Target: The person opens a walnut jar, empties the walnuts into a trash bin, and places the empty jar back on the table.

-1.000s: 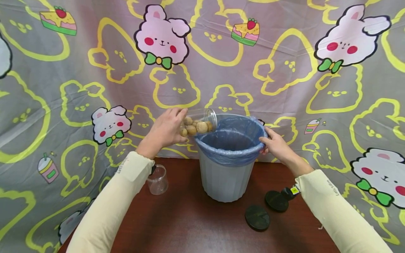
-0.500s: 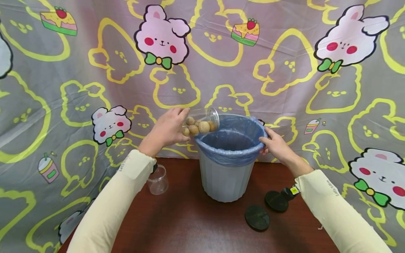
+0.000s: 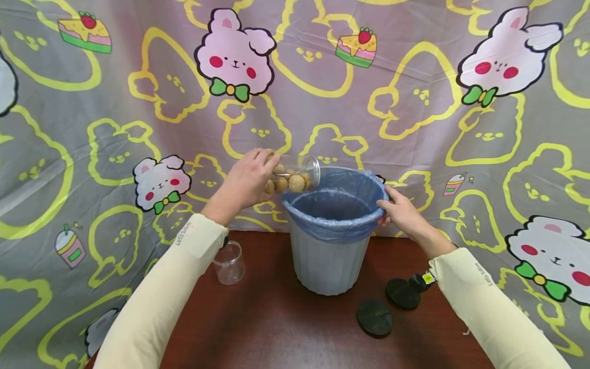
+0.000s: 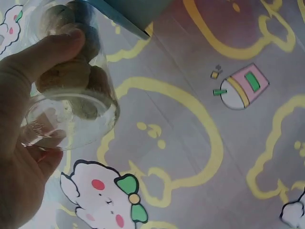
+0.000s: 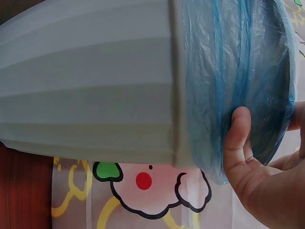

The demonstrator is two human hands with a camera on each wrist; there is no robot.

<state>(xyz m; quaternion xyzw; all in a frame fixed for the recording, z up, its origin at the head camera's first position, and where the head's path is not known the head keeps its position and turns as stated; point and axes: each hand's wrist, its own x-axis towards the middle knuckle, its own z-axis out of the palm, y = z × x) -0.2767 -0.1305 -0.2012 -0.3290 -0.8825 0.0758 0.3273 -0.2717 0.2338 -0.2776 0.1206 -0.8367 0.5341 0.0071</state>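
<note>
My left hand grips a clear plastic jar by its base end. The jar lies nearly level, its mouth at the left rim of a grey trash can. Several round brown nuts, walnuts by their look, rest inside the jar. In the left wrist view the thumb presses along the jar's side. A blue plastic bag lines the can and folds over its rim. My right hand pinches the bagged rim on the right side. The can's bottom is hidden.
A second clear jar stands on the brown table left of the can. Two dark round lids lie at its right front. Behind hangs a grey cartoon-print cloth.
My left hand has risen slightly, and the jar has moved a little to the right, its mouth reaching further over the can's edge. The right hand and can stay put.
</note>
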